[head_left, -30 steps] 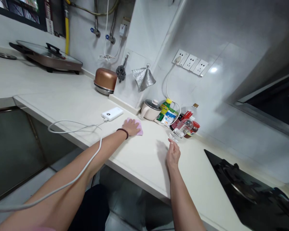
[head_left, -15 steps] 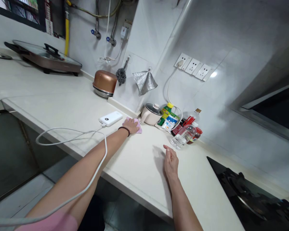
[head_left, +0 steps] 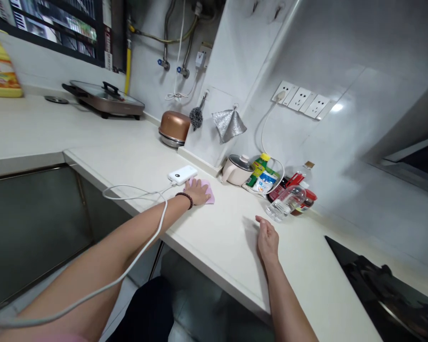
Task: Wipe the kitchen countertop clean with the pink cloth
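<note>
My left hand [head_left: 197, 191] lies flat on a pink cloth [head_left: 209, 192] on the white counter [head_left: 135, 156], fingers pressed down on it, just beside a white power bank [head_left: 182, 175]. A dark bead bracelet sits on that wrist. My right hand [head_left: 267, 237] rests open on the counter with nothing in it, a short way in front of a clear plastic bottle [head_left: 287, 203] that lies on its side.
Against the wall stand a small cream pot [head_left: 237, 169], a green-and-yellow bottle [head_left: 257, 168], a packet and red-lidded jars [head_left: 306, 201]. A white cable [head_left: 135, 194] loops from the power bank over my left arm. A black hob [head_left: 388, 294] lies right; copper pots [head_left: 174, 128] and a lidded pan [head_left: 105, 97] stand farther left.
My right hand has let go of the clear bottle and drawn back onto the counter. My left hand stays on the pink cloth. The view has shifted left.
</note>
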Action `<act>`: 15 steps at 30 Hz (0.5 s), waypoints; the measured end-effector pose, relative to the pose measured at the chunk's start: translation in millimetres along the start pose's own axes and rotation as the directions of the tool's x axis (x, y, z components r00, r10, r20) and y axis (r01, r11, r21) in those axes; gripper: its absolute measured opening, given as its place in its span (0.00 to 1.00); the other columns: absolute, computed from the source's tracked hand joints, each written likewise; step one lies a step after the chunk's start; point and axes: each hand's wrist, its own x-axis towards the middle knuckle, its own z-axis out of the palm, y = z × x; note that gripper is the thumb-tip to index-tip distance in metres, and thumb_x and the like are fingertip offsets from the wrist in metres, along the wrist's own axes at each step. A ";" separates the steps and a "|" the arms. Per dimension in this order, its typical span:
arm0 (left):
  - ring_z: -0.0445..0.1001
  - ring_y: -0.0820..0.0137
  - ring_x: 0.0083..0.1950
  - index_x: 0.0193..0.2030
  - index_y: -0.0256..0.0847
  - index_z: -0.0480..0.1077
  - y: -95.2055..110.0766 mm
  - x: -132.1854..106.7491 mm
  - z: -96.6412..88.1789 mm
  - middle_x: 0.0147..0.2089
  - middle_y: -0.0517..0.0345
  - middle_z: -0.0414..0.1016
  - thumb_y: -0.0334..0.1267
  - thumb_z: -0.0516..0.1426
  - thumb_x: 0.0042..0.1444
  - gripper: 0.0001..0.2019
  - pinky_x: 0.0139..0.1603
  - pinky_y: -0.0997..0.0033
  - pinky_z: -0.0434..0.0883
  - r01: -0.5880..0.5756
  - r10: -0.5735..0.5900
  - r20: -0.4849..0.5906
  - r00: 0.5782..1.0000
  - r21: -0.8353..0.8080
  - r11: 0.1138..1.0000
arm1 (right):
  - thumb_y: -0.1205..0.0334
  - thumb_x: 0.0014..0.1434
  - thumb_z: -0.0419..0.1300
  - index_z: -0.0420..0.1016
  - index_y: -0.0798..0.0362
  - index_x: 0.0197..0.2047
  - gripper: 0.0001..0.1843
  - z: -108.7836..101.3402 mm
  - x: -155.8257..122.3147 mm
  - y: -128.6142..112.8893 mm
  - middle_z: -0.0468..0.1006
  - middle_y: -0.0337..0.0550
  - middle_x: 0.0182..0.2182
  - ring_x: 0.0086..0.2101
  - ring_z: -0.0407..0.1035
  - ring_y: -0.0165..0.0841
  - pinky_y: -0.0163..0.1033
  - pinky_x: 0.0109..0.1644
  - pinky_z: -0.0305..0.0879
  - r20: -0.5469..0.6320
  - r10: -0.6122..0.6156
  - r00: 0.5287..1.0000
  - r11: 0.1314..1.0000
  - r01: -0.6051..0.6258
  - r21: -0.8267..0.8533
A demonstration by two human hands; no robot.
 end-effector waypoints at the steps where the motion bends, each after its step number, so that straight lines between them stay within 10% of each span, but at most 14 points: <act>1: 0.43 0.40 0.77 0.73 0.44 0.56 -4.2 -7.9 -1.9 0.77 0.39 0.48 0.58 0.44 0.65 0.34 0.69 0.30 0.43 -0.003 0.003 -0.001 1.000 0.012 1.000 | 0.41 0.66 0.47 0.82 0.53 0.50 0.30 0.2 -0.2 0.2 0.82 0.52 0.49 0.53 0.71 0.44 0.54 0.62 0.63 0.003 0.002 1.000 1.000 -0.002 0.000; 15: 0.46 0.44 0.77 0.75 0.47 0.55 -47.5 -145.1 -9.9 0.78 0.43 0.49 0.54 0.45 0.67 0.32 0.70 0.36 0.50 -0.156 0.153 0.029 0.988 0.126 0.980 | 0.37 0.66 0.47 0.82 0.52 0.49 0.32 4.5 -2.1 -3.9 0.82 0.51 0.49 0.52 0.72 0.43 0.52 0.61 0.63 0.067 0.016 0.998 0.999 -0.019 0.040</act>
